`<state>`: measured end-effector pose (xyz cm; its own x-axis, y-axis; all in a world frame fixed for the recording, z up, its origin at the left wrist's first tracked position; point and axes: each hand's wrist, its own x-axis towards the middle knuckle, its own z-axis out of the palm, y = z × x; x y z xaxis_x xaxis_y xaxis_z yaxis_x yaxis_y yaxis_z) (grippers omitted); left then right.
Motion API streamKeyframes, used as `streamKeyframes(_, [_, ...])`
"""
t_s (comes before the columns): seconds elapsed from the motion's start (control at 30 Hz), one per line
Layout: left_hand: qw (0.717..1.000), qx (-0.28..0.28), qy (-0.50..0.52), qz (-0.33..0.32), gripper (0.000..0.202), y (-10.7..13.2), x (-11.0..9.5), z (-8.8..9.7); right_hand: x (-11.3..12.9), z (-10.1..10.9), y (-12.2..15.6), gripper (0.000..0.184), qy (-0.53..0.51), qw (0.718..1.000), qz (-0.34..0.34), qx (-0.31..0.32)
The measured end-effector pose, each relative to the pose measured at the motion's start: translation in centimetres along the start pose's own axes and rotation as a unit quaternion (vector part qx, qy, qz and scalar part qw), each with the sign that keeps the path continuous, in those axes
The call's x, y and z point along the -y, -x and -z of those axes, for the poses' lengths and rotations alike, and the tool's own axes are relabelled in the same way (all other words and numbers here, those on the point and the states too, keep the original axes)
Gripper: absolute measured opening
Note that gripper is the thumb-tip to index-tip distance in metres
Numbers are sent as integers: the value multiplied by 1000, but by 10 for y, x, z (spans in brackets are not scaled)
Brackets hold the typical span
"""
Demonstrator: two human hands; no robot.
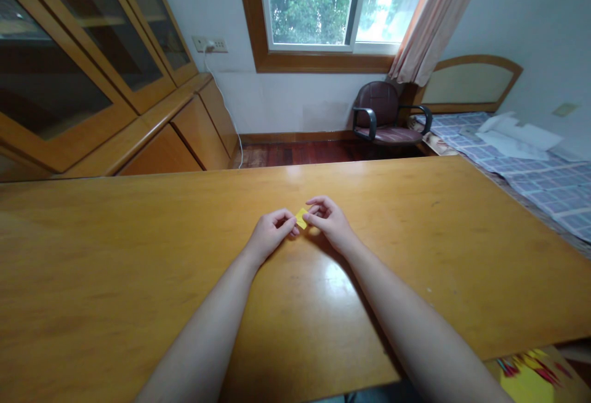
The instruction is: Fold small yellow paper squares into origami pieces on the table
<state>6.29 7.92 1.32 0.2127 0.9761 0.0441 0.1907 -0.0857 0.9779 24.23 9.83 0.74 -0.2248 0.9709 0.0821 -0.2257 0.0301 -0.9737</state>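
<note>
A small yellow piece of paper, roughly square, is held between my two hands just above the wooden table. My left hand pinches its left corner between thumb and fingers. On the other side, my right hand grips the right edge with the thumb in front and the fingers behind. The fingertips partly cover the paper, so I cannot make out whether it is folded.
Beyond the table's far edge stand a maroon armchair and a bed with white sheets of paper. Wooden cabinets line the left wall. At the lower right, yellow and red items lie below the table edge.
</note>
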Motion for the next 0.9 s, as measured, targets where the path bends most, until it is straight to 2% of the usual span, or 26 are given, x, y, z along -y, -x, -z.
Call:
streamKeyframes(0.2, [999, 16, -30, -16, 24, 0, -4, 1, 0, 0, 0, 40, -4, 1000, -2, 10])
streamKeyframes(0.47, [998, 5, -61, -35, 24, 0, -4, 0, -1, -1, 1, 37, 22, 998, 3, 53])
streamKeyframes(0.73, [991, 7, -122, -57, 24, 1, -6, 0, -3, -2, 0, 35, 69, 997, 5, 46])
streamKeyframes(0.9, [991, 15, -118, -56, 24, 2, -6, 0, -1, -2, 1, 36, 71, 996, -1, 60])
